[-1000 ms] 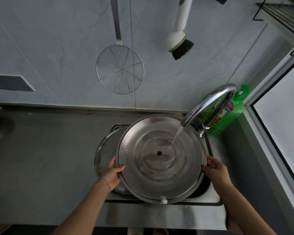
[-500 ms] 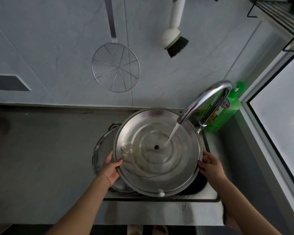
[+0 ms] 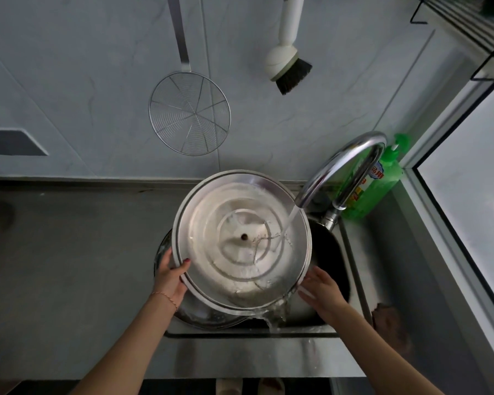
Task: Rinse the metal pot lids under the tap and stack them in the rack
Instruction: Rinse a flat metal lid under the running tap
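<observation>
Grey marbled wall tiles are backing a stainless-steel counter [image 3: 69,266] with an inset sink [image 3: 351,263], over which a person is rinsing a large metal pot lid [image 3: 240,240], underside up. Above the work, a wire skimmer [image 3: 189,112] and a white-handled dish brush [image 3: 287,64] are hanging on the wall, and a green detergent bottle [image 3: 382,181] is standing just behind the tap [image 3: 342,166]. Water is falling from the spout onto the lid's right half, sheeting across its concentric ridges and spilling off the near edge beside the right hand [image 3: 321,289]. The left hand [image 3: 170,276] is gripping the lid's left rim, thumb hooked over the edge and the other fingers hidden beneath it. The right hand is lying open, fingers extended, against the lower right rim, supporting rather than clasping. The lid is therefore spanning the gap between the two hands, its centre lying up and inward from each, and it appears tilted toward the person, judging by the run-off. A second metal lid or basin [image 3: 200,317] is resting in the sink below the left wrist. A wire rack [image 3: 468,32] is showing far up and right of the right hand, so the right arm is probably the nearer for stacking. Rinsing looks well under way; stacking is not yet begun.
</observation>
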